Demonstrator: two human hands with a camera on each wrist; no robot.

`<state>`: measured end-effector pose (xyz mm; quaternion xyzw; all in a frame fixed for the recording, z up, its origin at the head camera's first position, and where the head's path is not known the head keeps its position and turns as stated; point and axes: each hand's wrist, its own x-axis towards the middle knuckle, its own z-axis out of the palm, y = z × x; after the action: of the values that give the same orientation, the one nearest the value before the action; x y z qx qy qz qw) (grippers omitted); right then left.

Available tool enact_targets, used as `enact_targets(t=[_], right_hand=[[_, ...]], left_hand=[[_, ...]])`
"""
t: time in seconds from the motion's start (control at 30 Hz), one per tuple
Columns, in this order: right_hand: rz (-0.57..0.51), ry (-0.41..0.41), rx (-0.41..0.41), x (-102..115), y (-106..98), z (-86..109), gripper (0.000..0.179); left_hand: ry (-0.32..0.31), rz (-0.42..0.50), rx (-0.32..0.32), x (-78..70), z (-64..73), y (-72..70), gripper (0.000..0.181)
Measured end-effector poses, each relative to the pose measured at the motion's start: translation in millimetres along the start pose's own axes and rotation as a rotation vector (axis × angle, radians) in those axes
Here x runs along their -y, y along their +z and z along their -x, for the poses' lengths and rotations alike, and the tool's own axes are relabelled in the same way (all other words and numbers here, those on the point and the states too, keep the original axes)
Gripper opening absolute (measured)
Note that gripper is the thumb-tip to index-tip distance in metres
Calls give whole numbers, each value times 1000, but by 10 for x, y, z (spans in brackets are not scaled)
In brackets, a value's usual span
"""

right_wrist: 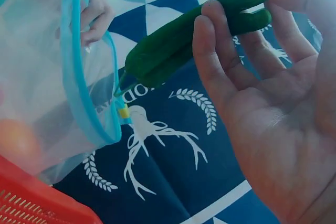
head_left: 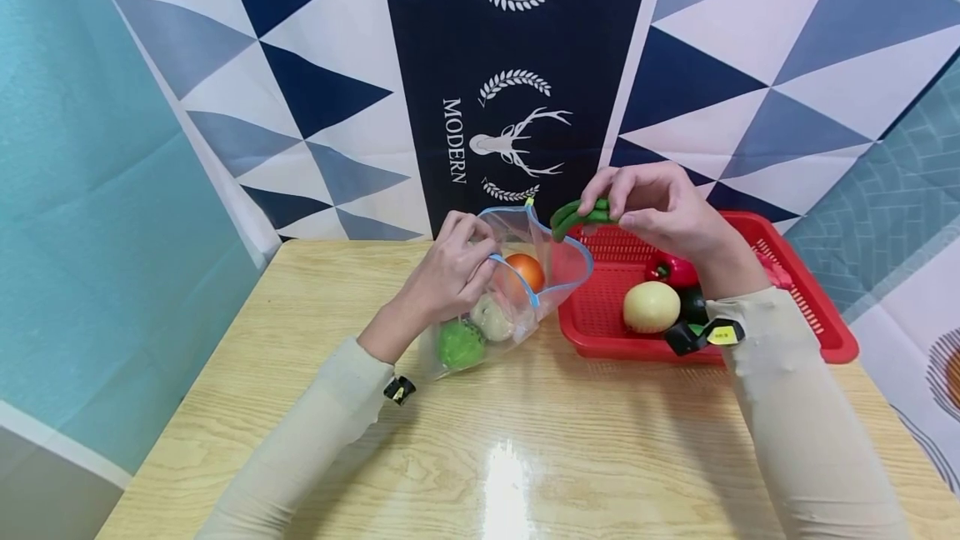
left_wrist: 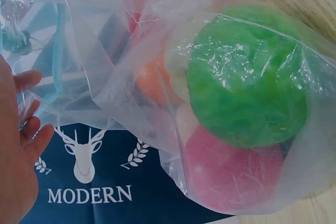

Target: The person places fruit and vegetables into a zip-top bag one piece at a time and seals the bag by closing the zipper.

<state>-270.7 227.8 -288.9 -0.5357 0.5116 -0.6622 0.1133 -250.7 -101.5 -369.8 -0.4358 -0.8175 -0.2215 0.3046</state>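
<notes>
My left hand (head_left: 459, 267) grips the rim of a clear plastic zip bag (head_left: 564, 261) with blue edging, its mouth spread towards the right. Inside are an orange ball-like fruit or vegetable (head_left: 525, 272), a whitish one (head_left: 492, 317), and a bumpy green one (head_left: 461, 344). A pink round one (left_wrist: 231, 169) shows through the plastic in the left wrist view. Between thumb and fingertips, my right hand (head_left: 654, 205) pinches long, slender dark green vegetables (right_wrist: 168, 45), lying side by side. Their far end hangs right at the bag's blue rim.
A red plastic basket (head_left: 592, 344) stands at the right on the wooden table (head_left: 600, 440). It holds a pale yellow round item (head_left: 652, 307), a red pepper (head_left: 672, 270) and dark green items, partly behind my right wrist. Patterned cloth (head_left: 330, 107) hangs behind the table.
</notes>
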Motion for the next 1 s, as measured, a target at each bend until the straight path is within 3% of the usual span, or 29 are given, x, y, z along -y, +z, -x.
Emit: enact_targets(t=[0.13,0.43,0.67,1.0], right_hand=[[16,34,67,-11,-9,-6,44],[210,318,231,-23,42,9,36],[224,344,262,-66,31,24,35],[259,377,198,-52,-6,66,33]], left_hand=[[-1,-3,-3,3,-1,-3,26],[-9,0,5,-5,-3,-7,26],[-7,3,3,-3,-2,-7,26],[-8,-2,7,-20,-3,-10,25]])
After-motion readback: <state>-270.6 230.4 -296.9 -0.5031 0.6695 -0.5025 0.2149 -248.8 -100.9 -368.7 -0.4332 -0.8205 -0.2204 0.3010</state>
